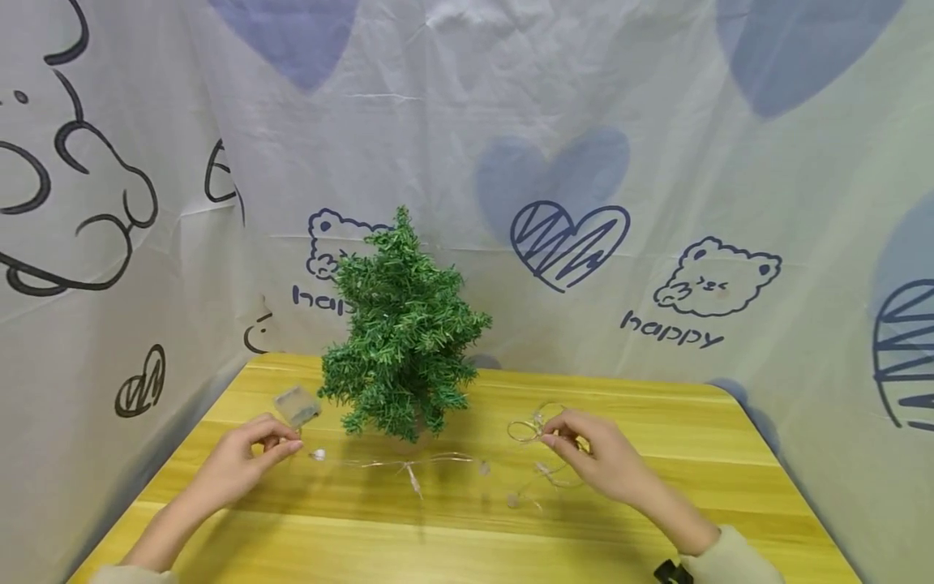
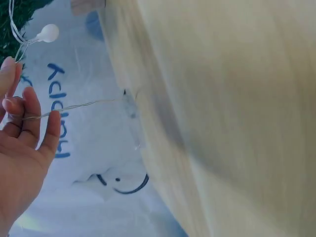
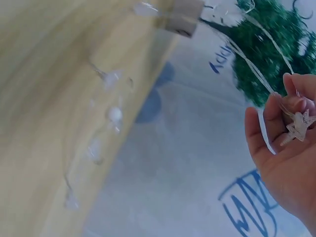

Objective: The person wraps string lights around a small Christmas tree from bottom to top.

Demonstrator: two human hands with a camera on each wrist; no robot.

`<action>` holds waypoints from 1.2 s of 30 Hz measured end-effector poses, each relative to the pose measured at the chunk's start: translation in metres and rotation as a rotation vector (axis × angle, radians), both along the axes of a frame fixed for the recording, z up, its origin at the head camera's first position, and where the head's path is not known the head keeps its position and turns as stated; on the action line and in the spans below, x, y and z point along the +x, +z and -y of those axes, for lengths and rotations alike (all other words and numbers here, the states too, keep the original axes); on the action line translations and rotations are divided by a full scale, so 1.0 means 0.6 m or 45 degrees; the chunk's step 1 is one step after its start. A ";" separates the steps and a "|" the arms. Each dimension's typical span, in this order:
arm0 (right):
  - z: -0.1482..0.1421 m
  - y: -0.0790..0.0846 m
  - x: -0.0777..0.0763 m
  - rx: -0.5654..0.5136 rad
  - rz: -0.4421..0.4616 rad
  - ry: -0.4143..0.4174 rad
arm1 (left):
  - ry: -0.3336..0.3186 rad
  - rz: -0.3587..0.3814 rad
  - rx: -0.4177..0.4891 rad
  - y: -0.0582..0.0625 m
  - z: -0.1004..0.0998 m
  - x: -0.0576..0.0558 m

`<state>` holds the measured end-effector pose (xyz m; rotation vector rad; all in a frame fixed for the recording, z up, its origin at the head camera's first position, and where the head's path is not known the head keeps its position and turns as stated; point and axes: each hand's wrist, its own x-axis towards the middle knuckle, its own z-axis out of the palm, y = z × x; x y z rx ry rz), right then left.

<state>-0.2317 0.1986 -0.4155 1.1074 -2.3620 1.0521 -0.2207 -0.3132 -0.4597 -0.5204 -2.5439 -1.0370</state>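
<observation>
A string of lights stretches between my two hands in front of a small green artificial tree. My left hand pinches the thin wire at its left end, close to a round white bulb. From there the wire runs on to a clear battery box on the table. My right hand pinches several strands, with a clear star-shaped bulb against its fingers. Loops of wire and more bulbs hang below that hand, and one bulb dangles mid-span.
The yellow wood-grain table carries the tree, whose square wooden base shows in the right wrist view. Behind and to the left hangs a pale cloth printed with hearts and bears.
</observation>
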 end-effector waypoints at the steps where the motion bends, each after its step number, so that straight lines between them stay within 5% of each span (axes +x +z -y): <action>1: -0.004 0.007 0.001 0.001 -0.014 -0.012 | 0.002 -0.040 -0.015 0.001 0.003 0.001; 7: -0.009 0.045 0.001 -0.027 -0.125 -0.010 | 0.023 -0.009 -0.164 0.005 0.011 0.004; 18: 0.039 0.099 -0.011 -0.005 -0.287 0.145 | -0.169 0.270 -0.500 -0.021 -0.048 0.011; 23: 0.053 0.110 -0.014 -0.013 -0.309 0.201 | -0.309 0.261 -0.550 -0.026 -0.084 0.011; 30: 0.051 0.104 -0.014 -0.008 -0.309 0.201 | -0.381 0.135 -0.576 -0.037 -0.165 0.003; 36: 0.051 0.100 -0.010 -0.018 -0.286 0.198 | -0.516 0.177 -0.533 -0.042 -0.223 -0.002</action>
